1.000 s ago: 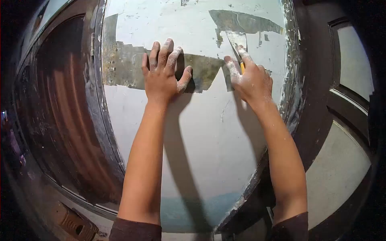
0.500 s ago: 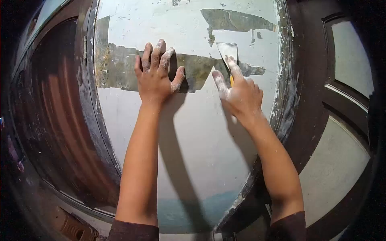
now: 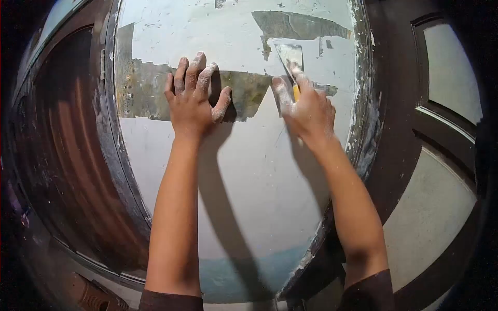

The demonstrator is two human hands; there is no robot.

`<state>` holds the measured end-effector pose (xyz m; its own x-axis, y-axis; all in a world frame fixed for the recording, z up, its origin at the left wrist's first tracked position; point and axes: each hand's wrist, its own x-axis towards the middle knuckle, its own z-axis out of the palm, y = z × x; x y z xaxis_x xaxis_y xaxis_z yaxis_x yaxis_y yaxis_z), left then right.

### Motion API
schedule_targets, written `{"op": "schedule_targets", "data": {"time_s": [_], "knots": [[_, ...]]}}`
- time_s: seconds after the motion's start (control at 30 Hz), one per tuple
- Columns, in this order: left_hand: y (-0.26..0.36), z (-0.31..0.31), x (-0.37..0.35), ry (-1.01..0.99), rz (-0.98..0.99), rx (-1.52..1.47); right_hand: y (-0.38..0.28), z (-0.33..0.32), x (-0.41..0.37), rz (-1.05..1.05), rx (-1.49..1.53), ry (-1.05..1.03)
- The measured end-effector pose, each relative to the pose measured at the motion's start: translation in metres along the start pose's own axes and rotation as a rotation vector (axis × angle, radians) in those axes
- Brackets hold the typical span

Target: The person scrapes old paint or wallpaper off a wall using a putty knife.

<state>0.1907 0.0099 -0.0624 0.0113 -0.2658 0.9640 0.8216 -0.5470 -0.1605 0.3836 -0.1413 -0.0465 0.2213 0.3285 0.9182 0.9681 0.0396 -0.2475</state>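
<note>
Pale wall panel (image 3: 275,192), flaky trim (image 3: 365,88) and dark panelled door (image 3: 399,122) at right. Grey band (image 3: 244,90) and upper grey patch (image 3: 311,26) exposed; pale coat remains around both. Person's right hand (image 3: 310,111) grips putty knife (image 3: 291,54), blade between them. Left hand (image 3: 192,111), fingers spread, holds nothing, partly covers band.

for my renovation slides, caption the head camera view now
Left hand braced on a patchy wall while the right hand holds a putty knife below a dark bare patch
</note>
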Motion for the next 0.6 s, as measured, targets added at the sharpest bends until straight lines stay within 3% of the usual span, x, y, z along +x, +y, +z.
{"op": "schedule_targets", "data": {"time_s": [0.1, 0.33, 0.47, 0.6], "knots": [[0.001, -0.001, -0.001, 0.005, 0.005, -0.002, 0.008, 0.007, -0.033, 0.024, -0.111, -0.127], [0.000, -0.002, 0.001, 0.007, 0.014, -0.008, 0.006, -0.004, 0.001, -0.015, -0.059, 0.036], [0.000, 0.000, -0.002, 0.002, 0.002, -0.022, 0.024, -0.004, -0.032, 0.050, -0.095, -0.161], [0.003, -0.003, 0.000, -0.008, -0.005, 0.004, 0.025, -0.009, -0.001, 0.018, -0.017, -0.047]]}}
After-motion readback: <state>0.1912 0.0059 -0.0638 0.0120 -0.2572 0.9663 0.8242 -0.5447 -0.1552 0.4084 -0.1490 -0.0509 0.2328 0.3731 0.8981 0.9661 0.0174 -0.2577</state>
